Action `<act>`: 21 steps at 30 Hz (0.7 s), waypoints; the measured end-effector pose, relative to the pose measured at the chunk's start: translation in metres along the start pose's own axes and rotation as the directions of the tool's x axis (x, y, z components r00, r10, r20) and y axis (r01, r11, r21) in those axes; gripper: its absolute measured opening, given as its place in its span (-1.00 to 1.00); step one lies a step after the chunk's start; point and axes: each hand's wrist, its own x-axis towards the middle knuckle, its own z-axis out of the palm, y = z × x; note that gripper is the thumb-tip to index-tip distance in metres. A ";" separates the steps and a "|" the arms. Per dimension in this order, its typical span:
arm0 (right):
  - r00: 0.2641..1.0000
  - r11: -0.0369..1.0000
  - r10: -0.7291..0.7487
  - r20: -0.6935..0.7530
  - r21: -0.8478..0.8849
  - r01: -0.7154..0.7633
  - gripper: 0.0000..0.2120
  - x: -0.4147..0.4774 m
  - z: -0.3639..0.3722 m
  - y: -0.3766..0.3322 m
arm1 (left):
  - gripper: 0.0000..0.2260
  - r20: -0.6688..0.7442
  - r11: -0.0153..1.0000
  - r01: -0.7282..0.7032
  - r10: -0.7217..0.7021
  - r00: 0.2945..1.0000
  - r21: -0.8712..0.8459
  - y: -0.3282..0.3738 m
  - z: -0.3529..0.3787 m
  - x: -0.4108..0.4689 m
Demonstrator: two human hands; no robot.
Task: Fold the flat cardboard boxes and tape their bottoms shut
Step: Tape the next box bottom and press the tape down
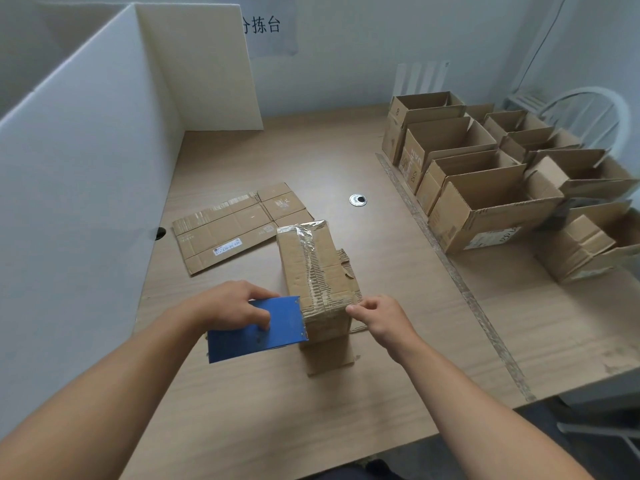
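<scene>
The box [317,268] is sitting upturned in the middle of the table [311,410], with clear tape running along its bottom seam. The left hand [225,303] is gripping a blue tape dispenser [256,330] against the box's near end. The right hand [379,318] is pinching its near right corner. Just behind, a flat cardboard [228,230] is lying with a white label too small to read. At the far right an open box [426,109] is showing "8", and the wall sign [266,26] is showing "拣台".

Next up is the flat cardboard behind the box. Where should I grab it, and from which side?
The flat cardboard lies flush on the table, so only its edges offer a grip. I'd pinch a flap at its right end, coming in from the right: the slots there should let one flap lift off the surface.
</scene>
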 end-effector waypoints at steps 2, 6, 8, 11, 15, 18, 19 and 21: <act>0.999 0.998 -0.031 -0.018 -0.049 0.030 -0.74 0.001 0.002 0.001 | -0.40 0.007 1.000 -0.001 0.001 1.000 -0.005 -0.001 -0.001 0.001; 0.962 0.830 -0.272 -0.032 -0.514 0.218 -0.81 0.004 -0.005 0.001 | -0.40 0.018 1.000 -0.009 0.009 1.000 -0.018 -0.004 -0.002 0.001; 0.888 0.615 -0.448 0.103 -0.685 0.390 -0.57 0.008 -0.009 -0.004 | -0.39 0.012 0.999 -0.015 0.015 1.000 -0.031 -0.006 -0.001 0.002; 0.689 0.235 -0.545 0.478 -0.702 0.672 -0.35 0.025 -0.002 -0.020 | -0.43 -0.007 0.997 -0.036 0.035 0.999 -0.063 -0.010 0.001 0.000; 0.635 0.155 -0.434 0.639 -0.641 0.752 -0.43 0.046 0.013 -0.016 | -0.47 -0.045 0.994 -0.057 0.053 0.998 -0.089 -0.021 0.003 -0.005; 0.595 0.176 -0.553 0.583 -0.616 0.767 -0.47 0.055 0.016 -0.006 | -0.42 -0.073 0.989 -0.066 0.057 0.996 -0.133 -0.034 0.006 -0.013; 0.575 0.177 -0.584 0.573 -0.601 0.779 -0.50 0.056 0.016 -0.002 | -0.41 -0.079 0.987 -0.072 0.061 0.995 -0.145 -0.038 0.008 -0.018; 0.539 0.163 -0.641 0.547 -0.589 0.792 -0.52 0.058 0.018 0.000 | -0.43 -0.086 0.982 -0.065 0.050 0.995 -0.178 -0.052 0.010 -0.026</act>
